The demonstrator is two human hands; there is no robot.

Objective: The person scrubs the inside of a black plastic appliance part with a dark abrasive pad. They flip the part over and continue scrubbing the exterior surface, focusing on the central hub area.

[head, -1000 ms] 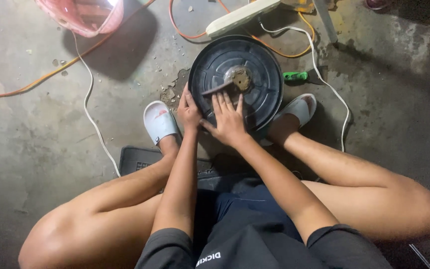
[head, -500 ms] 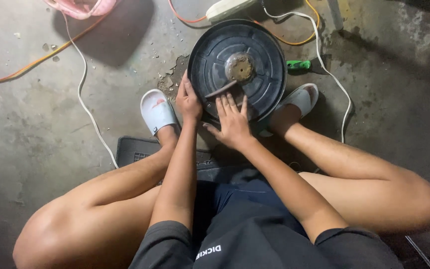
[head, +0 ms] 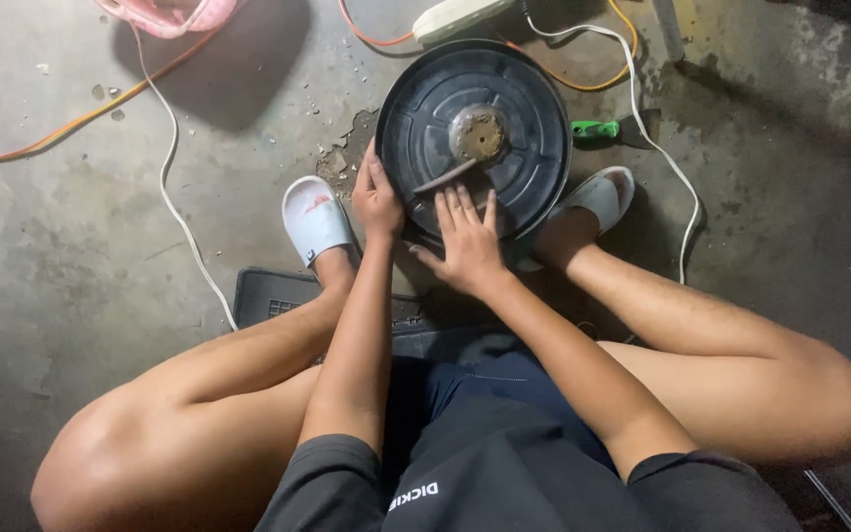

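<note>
A round black disc-shaped part [head: 519,99] with a rusty metal hub [head: 479,133] at its middle lies on the concrete floor between my feet. A thin dark strip [head: 445,177] runs from the hub toward its near-left rim. My left hand [head: 378,197] grips the disc's left rim, fingers curled over the edge. My right hand [head: 465,241] lies flat on the disc's near part, fingers spread and pointing away from me.
I sit on a low black grated stool [head: 268,296], wearing white slides [head: 314,219]. A green-handled tool [head: 595,129] lies right of the disc. White cables [head: 179,212], orange cables [head: 71,123], a white power strip [head: 460,18] and a pink basket [head: 174,15] lie around.
My right hand has slid from near the hub back toward the disc's near rim and flattened. The view has shifted slightly; the left hand stays on the rim.
</note>
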